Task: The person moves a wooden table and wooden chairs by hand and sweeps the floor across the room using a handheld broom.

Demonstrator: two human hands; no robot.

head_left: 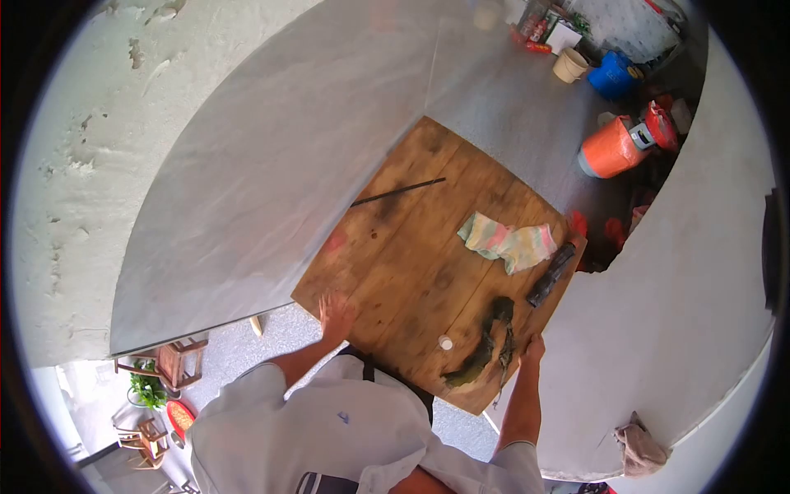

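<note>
Far left, there's peeling, pitted plaster on the wall [90,156], and below it a brown wooden chair [177,365] near a leafy green potted plant [148,389] and a round red tray [178,418]. Coming in, the left hand [336,317] is palm down on the near left part of the wooden tabletop [411,280], fingers extended and slightly parted, holding nothing. A thin, straight dark rod [399,192] lies across the scuffed, stained planks towards the far left edge. Over to the middle, a small round white cap [445,342] sits close to a curved dark-green piece [480,359], limp-looking, ragged in outline. Beyond that, a checked pastel cloth [510,244], soft and crumpled, not folded; just beside it, a dark cylindrical piece [551,277] along the right edge. None of these is in hand; they all lie loose on the wood. And the right hand [533,349] is at that right edge, fingers bent close to the wood; whether they grip it, I can't tell. Out right, an orange gas cylinder [611,151] with a red top, and a rumpled brown rag [641,451] hanging low.
</note>
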